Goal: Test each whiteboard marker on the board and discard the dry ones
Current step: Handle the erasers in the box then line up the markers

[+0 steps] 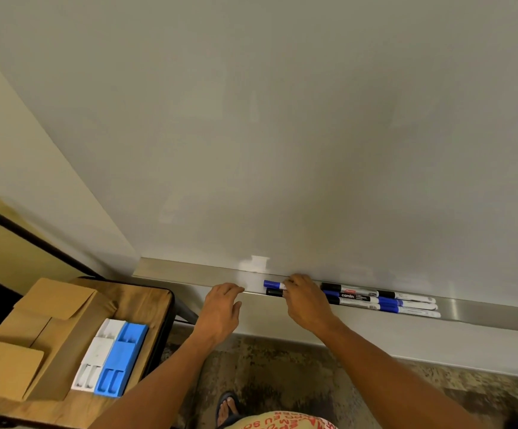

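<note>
A blank whiteboard [282,134] fills the upper view, with a metal tray [189,274] along its bottom edge. Several markers lie in the tray to the right, black-capped [349,287] and blue-capped [389,303] ones. My right hand [305,300] rests over the tray with its fingers on a blue-capped marker [273,284] and a black-capped marker [273,292]; whether it grips either I cannot tell. My left hand [222,308] hovers at the tray's front edge, fingers apart and holding nothing.
At lower left stands a wooden-topped table [146,297] carrying an open cardboard box [44,329] and a white [96,354] and a blue [121,360] plastic organiser. A dark cable runs along the left wall. My sandalled foot [228,408] stands on the mottled floor.
</note>
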A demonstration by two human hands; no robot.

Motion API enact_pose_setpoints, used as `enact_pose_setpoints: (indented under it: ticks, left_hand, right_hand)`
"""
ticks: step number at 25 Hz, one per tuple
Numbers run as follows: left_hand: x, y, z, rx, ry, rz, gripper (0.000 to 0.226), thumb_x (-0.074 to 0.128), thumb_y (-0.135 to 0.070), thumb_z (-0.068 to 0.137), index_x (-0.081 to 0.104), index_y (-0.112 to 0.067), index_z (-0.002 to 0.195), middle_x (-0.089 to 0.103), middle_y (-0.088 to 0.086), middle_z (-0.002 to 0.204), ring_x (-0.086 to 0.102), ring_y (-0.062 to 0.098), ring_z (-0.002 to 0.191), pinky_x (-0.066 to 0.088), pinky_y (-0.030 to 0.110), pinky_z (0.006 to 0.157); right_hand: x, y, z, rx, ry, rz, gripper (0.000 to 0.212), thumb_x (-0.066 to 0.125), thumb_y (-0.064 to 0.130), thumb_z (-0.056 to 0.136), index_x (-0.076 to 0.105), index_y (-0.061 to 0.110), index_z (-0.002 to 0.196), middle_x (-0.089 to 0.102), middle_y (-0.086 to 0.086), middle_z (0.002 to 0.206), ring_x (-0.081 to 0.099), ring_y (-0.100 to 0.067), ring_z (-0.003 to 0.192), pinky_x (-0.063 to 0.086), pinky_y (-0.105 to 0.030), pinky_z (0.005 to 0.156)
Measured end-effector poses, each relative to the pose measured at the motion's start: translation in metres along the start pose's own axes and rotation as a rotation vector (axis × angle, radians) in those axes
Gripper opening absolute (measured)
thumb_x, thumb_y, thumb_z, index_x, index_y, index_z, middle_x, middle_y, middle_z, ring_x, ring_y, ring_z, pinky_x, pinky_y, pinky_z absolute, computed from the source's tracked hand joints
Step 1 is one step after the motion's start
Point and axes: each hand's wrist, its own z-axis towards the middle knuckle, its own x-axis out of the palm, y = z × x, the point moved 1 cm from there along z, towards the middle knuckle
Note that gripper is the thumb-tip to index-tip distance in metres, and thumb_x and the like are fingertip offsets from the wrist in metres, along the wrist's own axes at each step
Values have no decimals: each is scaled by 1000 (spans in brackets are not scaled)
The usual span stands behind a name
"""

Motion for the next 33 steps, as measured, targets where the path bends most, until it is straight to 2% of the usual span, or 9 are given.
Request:
enact_pose_setpoints:
  ticks: [3,7,10,13,20,24,33]
  left_hand:
    - [8,-5,6,7,38,2,39,52,-28,100,51,-27,139,49,-5,144,41,14,134,29,30,116]
    - [16,-13,13,30,88,4,46,53,-29,100,44,-25,144,46,-2,148,39,16,138,24,34,119]
    - [24,-21,20,34,135,48,48,51,-30,100,40,-25,146,47,-2,148,38,16,140,8,40,123]
    - [30,-28,26,22,167,52,48,51,-29,100,38,-25,147,47,-2,148,39,15,140,3,42,124]
    - [33,-39,30,57,142,-8,52,55,-22,97,38,-22,147,53,-2,142,44,14,135,6,41,123]
    - [34,-47,28,29,128,-50,53,56,-22,97,37,-22,147,55,-2,140,47,14,133,2,39,122]
    - [32,-53,25,-37,131,28,52,52,-26,99,33,-27,148,57,-3,138,49,15,132,-1,45,121]
  right_hand:
    - [-2,0,-7,8,-12,3,45,50,36,102,49,17,142,51,-4,141,46,-23,132,41,-39,111]
    - [-1,5,-19,-29,52,-13,58,41,44,105,31,16,154,36,-6,158,30,-25,148,23,-41,122]
    - [2,1,-26,12,48,-25,61,40,45,105,28,14,156,29,-8,162,20,-27,152,13,-40,123]
    - [4,-6,-30,41,39,-16,62,39,46,105,27,13,156,26,-8,163,13,-27,154,4,-39,119]
    - [3,-15,-37,39,80,39,65,39,48,104,24,14,157,21,-7,166,8,-26,155,11,-43,124]
    - [2,-14,-36,32,114,56,66,39,49,104,22,15,158,18,-6,166,6,-25,155,12,-44,125]
    - [-10,-15,-32,-3,114,111,66,43,46,104,22,16,158,18,-6,166,12,-24,154,16,-42,124]
